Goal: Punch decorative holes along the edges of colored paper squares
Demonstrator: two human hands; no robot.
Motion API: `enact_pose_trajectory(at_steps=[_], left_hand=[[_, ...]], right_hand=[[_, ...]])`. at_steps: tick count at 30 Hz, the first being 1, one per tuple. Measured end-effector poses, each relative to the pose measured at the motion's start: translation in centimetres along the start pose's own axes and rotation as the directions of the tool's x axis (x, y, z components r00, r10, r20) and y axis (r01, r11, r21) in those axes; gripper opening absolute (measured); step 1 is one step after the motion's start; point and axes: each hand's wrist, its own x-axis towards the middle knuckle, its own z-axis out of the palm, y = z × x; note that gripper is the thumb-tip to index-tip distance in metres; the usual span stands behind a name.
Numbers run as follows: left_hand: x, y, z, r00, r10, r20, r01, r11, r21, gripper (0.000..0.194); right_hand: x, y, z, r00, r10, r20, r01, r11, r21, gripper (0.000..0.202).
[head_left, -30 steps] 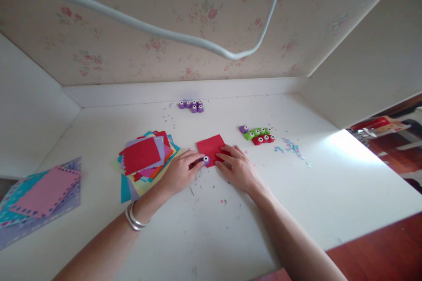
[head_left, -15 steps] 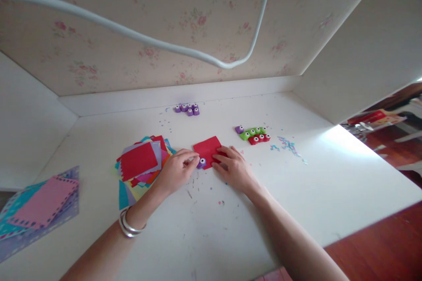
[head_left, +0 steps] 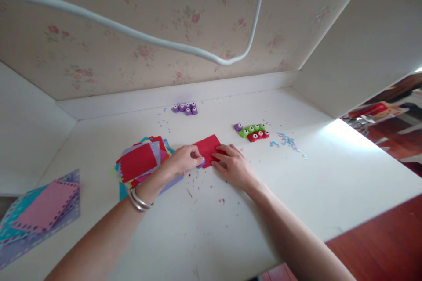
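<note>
A red paper sheet (head_left: 207, 147) lies on the white table, with a purple punch (head_left: 201, 164) at its lower left edge. My left hand (head_left: 186, 159) is closed on this punch, thumb over its top, hiding most of it. Spread fingers of my right hand (head_left: 231, 163) lie flat on the right side of the sheet and hold nothing else. To the left, a pile of coloured papers has a red sheet (head_left: 138, 162) on top, partly beneath my left forearm.
Purple punches (head_left: 188, 111) stand near the wall. Right of centre are green punches (head_left: 251, 129), red punches (head_left: 259, 136) and one purple punch (head_left: 238, 127). Paper bits (head_left: 288, 141) lie at right; pink punched sheets (head_left: 46, 206) at far left.
My left hand has shifted right, and its thumb now covers the top of the purple punch that showed before. My right hand stays on the red sheet. The view has tilted slightly.
</note>
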Motion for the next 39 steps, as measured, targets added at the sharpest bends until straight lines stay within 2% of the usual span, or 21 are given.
enact_pose_trajectory(at_steps=[6, 12, 16, 21, 23, 25, 27, 29, 32, 34, 37, 39], left_hand=[[1.5, 0.9, -0.9, 0.996, -0.033, 0.088, 0.031, 0.999, 0.025, 0.014], [0.3, 0.8, -0.8, 0.998, 0.002, 0.070, 0.000, 1.000, -0.016, 0.013], [-1.1, 0.0, -0.6, 0.998, 0.053, 0.036, -0.051, 0.996, -0.076, 0.021], [-2.1, -2.3, -1.2, 0.997, 0.083, 0.006, -0.081, 0.989, -0.127, 0.034], [-2.5, -3.1, -1.5, 0.996, 0.086, -0.008, -0.086, 0.993, -0.080, 0.039], [-3.0, -3.8, -1.6, 0.986, 0.136, -0.099, -0.135, 0.991, 0.023, 0.042], [-3.5, -4.1, -1.4, 0.951, 0.227, -0.209, -0.193, 0.966, 0.170, 0.040], [-3.8, -4.2, -1.0, 0.923, 0.295, -0.246, -0.218, 0.930, 0.297, 0.034], [-3.7, -3.8, -1.0, 0.916, 0.335, -0.222, -0.239, 0.898, 0.370, 0.023], [-3.0, -2.9, -1.6, 0.898, 0.362, -0.251, -0.256, 0.893, 0.370, 0.022], [-0.9, -0.8, -2.7, 0.869, 0.414, -0.272, -0.295, 0.873, 0.389, 0.026], [1.1, 1.0, -3.2, 0.838, 0.501, -0.216, -0.374, 0.816, 0.440, 0.029]], right_hand=[[0.0, -0.3, -0.1, 1.000, 0.018, 0.000, -0.018, 1.000, -0.005, 0.021], [-0.1, -0.2, 0.0, 1.000, 0.014, -0.002, -0.014, 1.000, -0.003, 0.021], [0.0, -0.1, 0.1, 1.000, 0.007, -0.005, -0.007, 1.000, 0.018, 0.020], [0.0, 0.1, 0.1, 1.000, 0.016, -0.004, -0.016, 1.000, 0.024, 0.020], [0.0, 0.2, 0.0, 1.000, 0.019, 0.002, -0.019, 1.000, 0.021, 0.020], [0.0, 0.2, -0.1, 1.000, 0.020, 0.010, -0.020, 1.000, 0.020, 0.020], [0.0, 0.2, -0.1, 1.000, 0.020, 0.012, -0.020, 1.000, 0.021, 0.020], [0.0, 0.1, -0.1, 1.000, 0.020, 0.004, -0.020, 0.999, 0.025, 0.020], [0.0, 0.0, -0.1, 1.000, 0.021, -0.007, -0.021, 0.999, 0.026, 0.020], [0.0, -0.2, -0.3, 1.000, 0.021, -0.004, -0.020, 0.999, 0.024, 0.020], [0.1, -0.5, -0.6, 1.000, 0.029, 0.002, -0.029, 0.999, 0.024, 0.019], [0.2, -0.5, -0.7, 0.999, 0.036, 0.001, -0.036, 0.999, 0.025, 0.019]])
